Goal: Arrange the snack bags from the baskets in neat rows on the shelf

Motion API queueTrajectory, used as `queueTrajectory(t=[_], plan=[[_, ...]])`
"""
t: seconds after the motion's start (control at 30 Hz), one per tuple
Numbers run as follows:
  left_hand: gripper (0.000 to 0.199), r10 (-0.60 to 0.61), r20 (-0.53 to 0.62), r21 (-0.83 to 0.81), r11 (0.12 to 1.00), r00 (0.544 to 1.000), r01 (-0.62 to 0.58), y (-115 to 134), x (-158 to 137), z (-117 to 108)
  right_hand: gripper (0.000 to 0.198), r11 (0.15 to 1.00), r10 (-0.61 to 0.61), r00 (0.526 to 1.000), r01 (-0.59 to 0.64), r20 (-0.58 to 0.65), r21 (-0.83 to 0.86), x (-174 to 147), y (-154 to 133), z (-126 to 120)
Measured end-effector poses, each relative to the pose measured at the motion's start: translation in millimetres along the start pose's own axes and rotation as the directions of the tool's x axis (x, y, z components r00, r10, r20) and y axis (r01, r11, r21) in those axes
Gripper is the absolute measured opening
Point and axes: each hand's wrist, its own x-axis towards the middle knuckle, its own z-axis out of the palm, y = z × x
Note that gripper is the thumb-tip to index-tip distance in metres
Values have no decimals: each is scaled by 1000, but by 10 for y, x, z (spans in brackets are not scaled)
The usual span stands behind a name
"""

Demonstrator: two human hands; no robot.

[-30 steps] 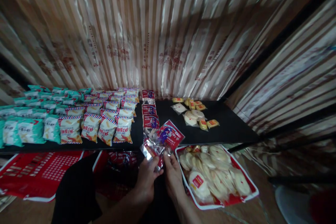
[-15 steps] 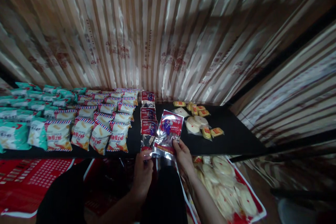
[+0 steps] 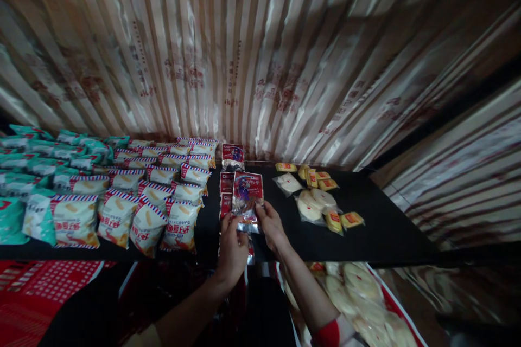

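Between my two hands is a red and silver snack packet [image 3: 247, 195] with a cartoon figure on its front. My left hand [image 3: 233, 246] pinches its lower left edge, and my right hand [image 3: 272, 226] grips its lower right edge. The packet is over the black shelf [image 3: 277, 246], partly covering similar red packets in a column. The farthest of that column, another red packet [image 3: 233, 157], lies flat near the curtain. Left of the column stand several white shrimp-snack bags [image 3: 179, 225] in rows.
Teal snack bags [image 3: 39, 217] fill the shelf's far left. To the right lie wrapped round white cakes [image 3: 311, 207] and small yellow packets [image 3: 334, 222]. Below the shelf are a red basket [image 3: 52, 287] and a box of round cakes [image 3: 362, 293]. A striped curtain [image 3: 228, 54] hangs behind.
Both hands have moved the held packet forward and left over the column of red packets. My left hand has come up from the shelf's front edge onto the packet. The view has shifted slightly.
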Motion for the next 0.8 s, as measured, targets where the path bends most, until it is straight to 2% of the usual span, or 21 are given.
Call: queueTrajectory(t=[0.13,0.23,0.3,0.4,0.5,0.57,0.63,0.7,0.77,0.8], plan=[[38,69,-68,60,996,995,-65,48,72,-10,40,995,-65,998,66,8,-78,75,-105,24],[36,101,-58,34,994,993,-99,193,104,-57,45,945,-238,971,229,-10,-234,-15,-291,8],[44,79,19,-93,993,997,-77,334,102,-73,47,870,-352,936,323,-13,-372,-139,-413,-19],[60,26,135,-311,950,991,17,553,55,-54,48,733,-472,881,405,19,-546,-372,-506,-77],[66,-4,230,-454,884,973,111,685,-33,-2,44,579,-559,816,509,144,-636,-596,-478,-152],[63,-16,297,-523,834,955,176,703,-93,33,44,524,-572,789,562,225,-640,-710,-423,-215],[56,-47,324,-587,773,945,240,674,-132,62,44,555,-524,811,558,262,-616,-781,-357,-287],[48,-114,339,-638,701,934,317,619,-138,83,43,650,-439,866,490,240,-581,-798,-289,-357],[47,-214,380,-654,625,900,425,558,-110,92,42,758,-378,918,382,121,-529,-760,-230,-409],[47,-263,397,-653,592,879,472,531,-88,90,43,801,-368,929,335,33,-496,-724,-211,-424]])
